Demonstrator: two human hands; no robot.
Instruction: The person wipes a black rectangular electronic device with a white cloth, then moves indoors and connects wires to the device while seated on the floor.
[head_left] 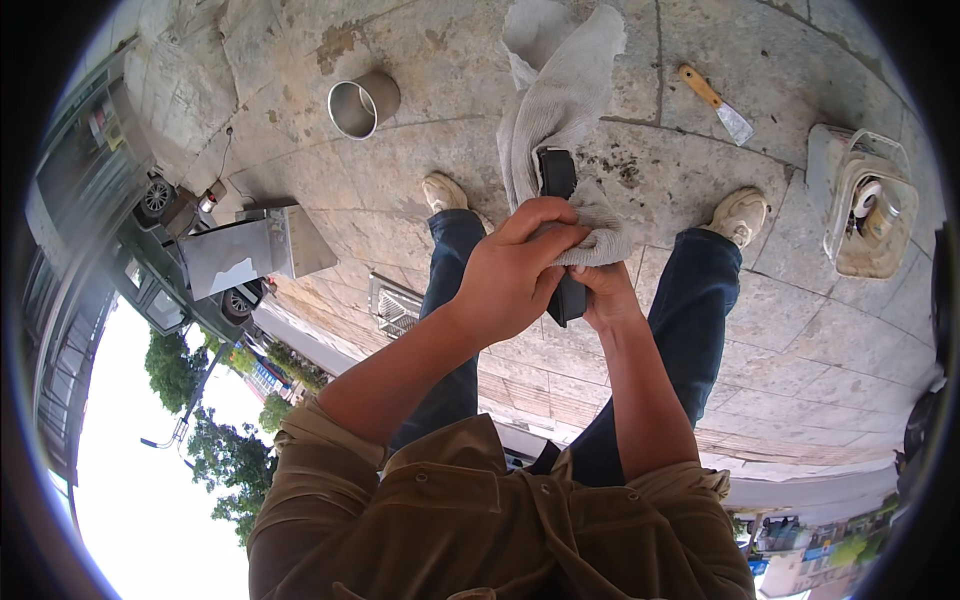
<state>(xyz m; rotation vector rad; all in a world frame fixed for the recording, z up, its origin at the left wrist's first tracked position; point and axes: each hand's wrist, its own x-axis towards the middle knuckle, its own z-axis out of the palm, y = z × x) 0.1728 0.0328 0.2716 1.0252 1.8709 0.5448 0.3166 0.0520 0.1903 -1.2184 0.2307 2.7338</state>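
Blue jeans (697,315) flank a grey cloth (572,92) bunched against a long black part (556,174). The left hand (512,266) curls tightly over both; the right hand (608,296) clasps the part's near end. Wiping looks under way; how much remains cannot be told.

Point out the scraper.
In the head view, the scraper lies on the paving at the upper right, between the grey cloth and the white tub.
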